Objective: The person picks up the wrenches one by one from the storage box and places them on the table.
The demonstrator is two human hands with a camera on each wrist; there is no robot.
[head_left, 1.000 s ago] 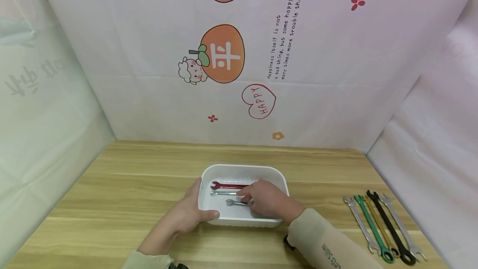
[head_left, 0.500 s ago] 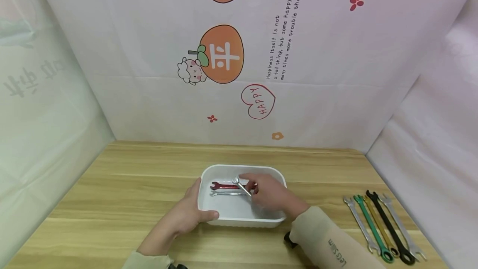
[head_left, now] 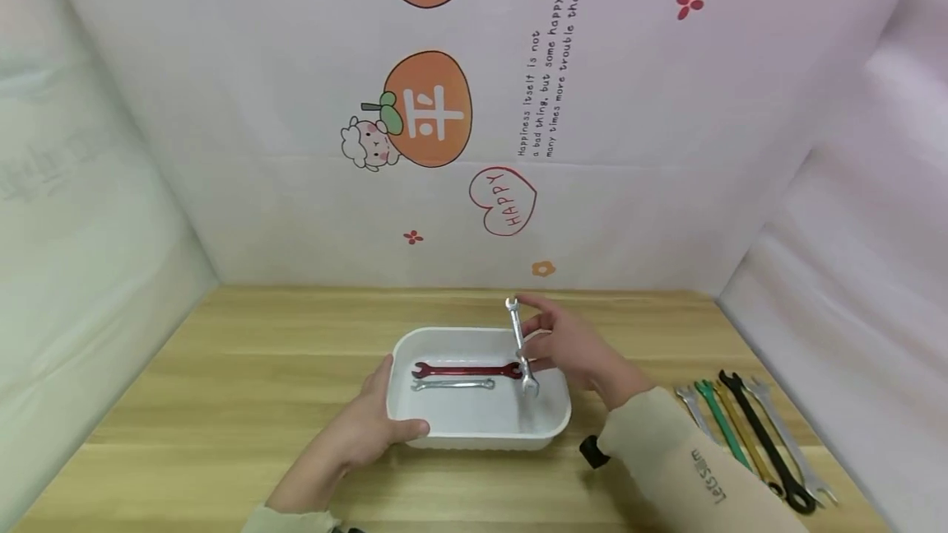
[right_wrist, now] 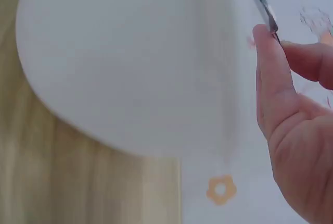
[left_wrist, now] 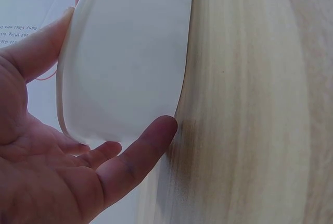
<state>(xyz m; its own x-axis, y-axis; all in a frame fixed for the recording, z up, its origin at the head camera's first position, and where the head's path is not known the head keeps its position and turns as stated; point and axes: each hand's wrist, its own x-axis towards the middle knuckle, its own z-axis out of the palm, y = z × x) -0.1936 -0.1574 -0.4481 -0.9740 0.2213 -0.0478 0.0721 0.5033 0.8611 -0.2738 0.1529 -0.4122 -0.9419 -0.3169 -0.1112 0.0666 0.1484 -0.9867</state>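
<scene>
Silver wrench (head_left: 520, 345) now lifted above tray rim (head_left: 485, 436), pinched in right grip (head_left: 566, 346); left grip (head_left: 370, 426) clasping tray's near-left corner

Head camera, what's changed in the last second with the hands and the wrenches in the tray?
The right hand has lifted the small silver wrench out of the white tray and holds it nearly upright over the tray's right end. The left hand still grips the tray; the red wrench and the other silver wrench stay inside.

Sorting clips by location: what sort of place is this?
Probably a staged tabletop booth: a wooden table walled by cartoon-printed sheeting, with a white tray and a wrench row.
</scene>
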